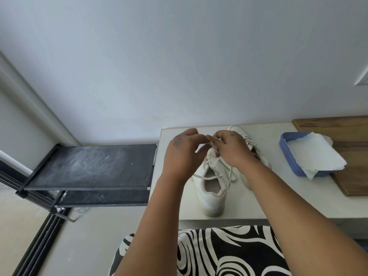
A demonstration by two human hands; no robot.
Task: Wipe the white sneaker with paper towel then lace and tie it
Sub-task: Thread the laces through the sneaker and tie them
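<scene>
Pale, matte-topped table [268,206] against a grey wall, carrying everything; black dusty shelf rack [89,166] just beside its left edge; brown wooden board [350,140] at the far right, with a blue plastic tray [283,144] resting partly on it and a crumpled white paper towel [316,156] lying in the tray, untouched for now. White leather sneaker [212,194] near the table's front, heel toward the wearer, a second white sneaker [253,148] just behind it and partly hidden by the right forearm. Left hand [183,154] and right hand [231,148] both above the tongue, fingers curled, each pinching a stretch of the flat white shoelace [212,145], fingertips almost meeting; loose lace lying across the collar and trailing to the right. Judged to be lacing or starting the knot, wiping apparently done. To do it well: keep even tension on both ends; keep the lace flat, not twisted; snug each crossing before the knot; steady the shoe against sliding.
</scene>
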